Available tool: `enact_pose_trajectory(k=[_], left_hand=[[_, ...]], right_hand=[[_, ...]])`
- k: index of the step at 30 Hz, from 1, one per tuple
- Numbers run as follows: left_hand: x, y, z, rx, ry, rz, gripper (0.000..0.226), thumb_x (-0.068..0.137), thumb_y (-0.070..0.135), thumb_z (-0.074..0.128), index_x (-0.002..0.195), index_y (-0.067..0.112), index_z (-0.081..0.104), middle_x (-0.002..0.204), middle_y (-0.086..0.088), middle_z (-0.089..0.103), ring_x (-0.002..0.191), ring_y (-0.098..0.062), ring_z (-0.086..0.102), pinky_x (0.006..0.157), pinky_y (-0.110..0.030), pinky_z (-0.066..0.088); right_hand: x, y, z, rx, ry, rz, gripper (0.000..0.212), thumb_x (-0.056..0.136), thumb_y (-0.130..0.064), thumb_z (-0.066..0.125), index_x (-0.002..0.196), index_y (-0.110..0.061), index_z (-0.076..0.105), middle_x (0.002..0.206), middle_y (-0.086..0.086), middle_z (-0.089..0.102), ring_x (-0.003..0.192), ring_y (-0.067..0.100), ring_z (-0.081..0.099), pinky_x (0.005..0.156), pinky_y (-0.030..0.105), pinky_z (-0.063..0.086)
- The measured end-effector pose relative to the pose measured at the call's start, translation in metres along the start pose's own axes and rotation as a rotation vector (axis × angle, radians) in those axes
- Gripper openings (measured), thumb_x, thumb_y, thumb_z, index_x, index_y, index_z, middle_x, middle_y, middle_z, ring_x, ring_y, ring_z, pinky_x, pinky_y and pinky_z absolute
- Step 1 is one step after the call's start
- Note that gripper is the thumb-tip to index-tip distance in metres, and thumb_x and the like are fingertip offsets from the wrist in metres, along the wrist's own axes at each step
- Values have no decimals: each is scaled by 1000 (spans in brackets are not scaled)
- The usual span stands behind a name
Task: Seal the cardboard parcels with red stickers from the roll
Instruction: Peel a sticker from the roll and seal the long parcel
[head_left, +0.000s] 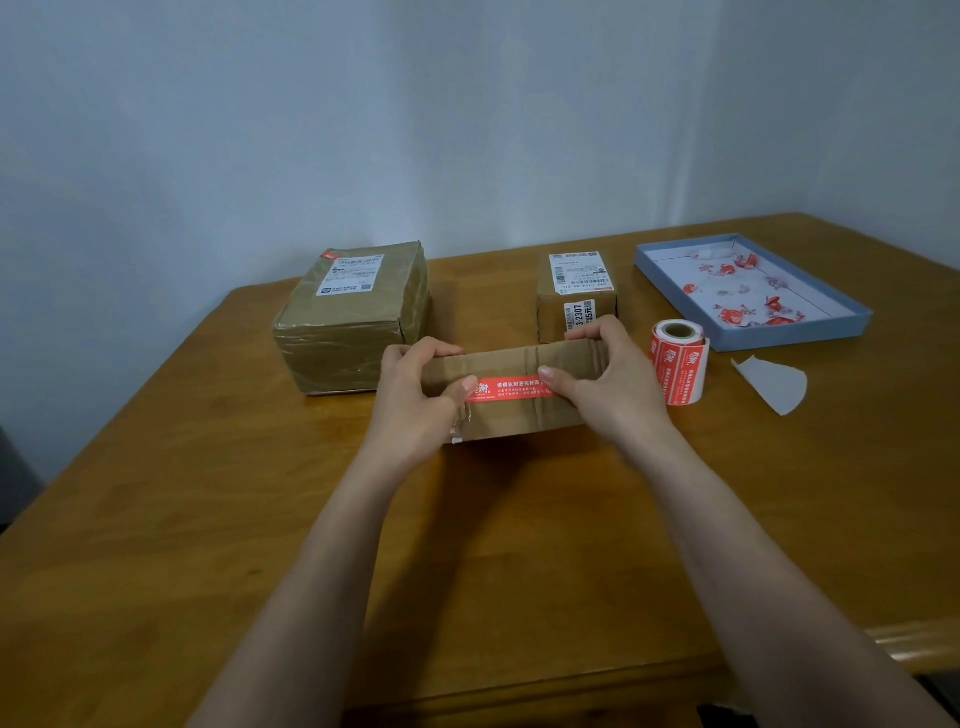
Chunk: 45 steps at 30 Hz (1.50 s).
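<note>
A flat brown cardboard parcel (511, 410) lies in the middle of the wooden table (208, 519). A red sticker (506, 388) with white print runs along its top. My left hand (415, 395) grips the parcel's left end, thumb on the sticker's left tip. My right hand (605, 379) grips the right end, thumb on the sticker's right tip. The roll of red stickers (678, 361) stands upright just right of my right hand. A large taped parcel (353, 317) sits at the back left and a small labelled parcel (576, 293) behind the flat one.
A shallow blue tray (852, 322) at the back right holds several crumpled red and white scraps. A torn piece of white backing paper (774, 384) lies in front of the tray. The wall stands close behind the table.
</note>
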<state>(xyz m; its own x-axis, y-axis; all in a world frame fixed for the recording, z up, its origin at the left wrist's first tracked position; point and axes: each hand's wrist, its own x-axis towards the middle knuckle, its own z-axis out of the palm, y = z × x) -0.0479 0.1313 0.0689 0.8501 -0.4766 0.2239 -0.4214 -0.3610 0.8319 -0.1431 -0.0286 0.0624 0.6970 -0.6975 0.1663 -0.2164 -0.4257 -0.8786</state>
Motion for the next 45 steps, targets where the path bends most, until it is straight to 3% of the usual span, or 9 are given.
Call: enact_pose_trajectory(k=[5, 10, 15, 20, 24, 29, 36, 39, 45], left_hand=[[0, -1, -3, 4, -27, 2, 30, 94, 17, 60, 123, 26, 56, 125, 3, 39, 116, -13, 41, 62, -14, 47], [3, -1, -9, -54, -116, -49, 32, 98, 13, 53, 127, 28, 55, 129, 2, 37, 118, -16, 41, 60, -14, 48], [4, 6, -7, -80, -159, -88, 32, 96, 19, 57, 126, 28, 54, 132, -2, 33, 119, -22, 45, 75, -25, 53], [4, 5, -6, -29, -183, -68, 44, 88, 27, 69, 128, 29, 51, 129, 1, 32, 115, -17, 43, 74, -24, 54], [6, 3, -8, -10, -204, -49, 54, 81, 26, 77, 127, 29, 51, 129, 1, 34, 116, -16, 43, 72, -24, 57], [7, 3, -5, -3, -171, -39, 56, 75, 22, 81, 124, 27, 53, 126, 2, 36, 114, -16, 44, 87, -42, 57], [7, 3, -1, -69, -122, -27, 59, 67, 22, 86, 118, 24, 56, 122, 0, 38, 103, -11, 48, 80, -28, 57], [7, 2, 5, -81, -49, -20, 51, 70, 16, 85, 113, 22, 58, 122, -2, 40, 111, -17, 48, 85, -34, 57], [8, 1, 7, -59, -56, -9, 49, 72, 14, 84, 113, 22, 58, 120, -1, 41, 107, -15, 50, 87, -37, 57]], right_hand=[[0, 1, -1, -35, -12, -32, 42, 81, -34, 74, 114, -31, 49, 122, -7, 52, 121, 18, 48, 94, 46, 50], [0, 1, -7, -43, -90, -81, 44, 89, -29, 66, 128, -28, 44, 135, -2, 48, 128, 20, 44, 92, 34, 45], [-5, -2, 1, -106, -139, -4, 89, 72, -63, 70, 142, -33, 24, 148, 5, 27, 134, 27, 35, 99, 41, 41], [-6, -4, 8, -210, -53, 14, 107, 57, -62, 80, 141, -32, 21, 146, 7, 25, 136, 31, 30, 101, 45, 39], [-4, -4, 9, -215, -41, 22, 107, 55, -58, 84, 139, -31, 22, 145, 7, 27, 135, 31, 30, 100, 44, 40], [-2, -4, 12, -166, -2, 38, 99, 55, -54, 86, 132, -32, 28, 139, 4, 31, 131, 28, 34, 95, 40, 40], [1, -6, 15, -123, 26, 75, 94, 57, -44, 89, 128, -35, 29, 138, 2, 32, 131, 26, 33, 99, 43, 41], [1, -7, 16, -111, 36, 70, 94, 56, -42, 90, 128, -35, 30, 137, 1, 31, 131, 25, 32, 99, 42, 40], [1, -3, 12, -25, 11, 84, 83, 61, -30, 90, 122, -37, 33, 134, 0, 33, 129, 24, 34, 100, 45, 43]])
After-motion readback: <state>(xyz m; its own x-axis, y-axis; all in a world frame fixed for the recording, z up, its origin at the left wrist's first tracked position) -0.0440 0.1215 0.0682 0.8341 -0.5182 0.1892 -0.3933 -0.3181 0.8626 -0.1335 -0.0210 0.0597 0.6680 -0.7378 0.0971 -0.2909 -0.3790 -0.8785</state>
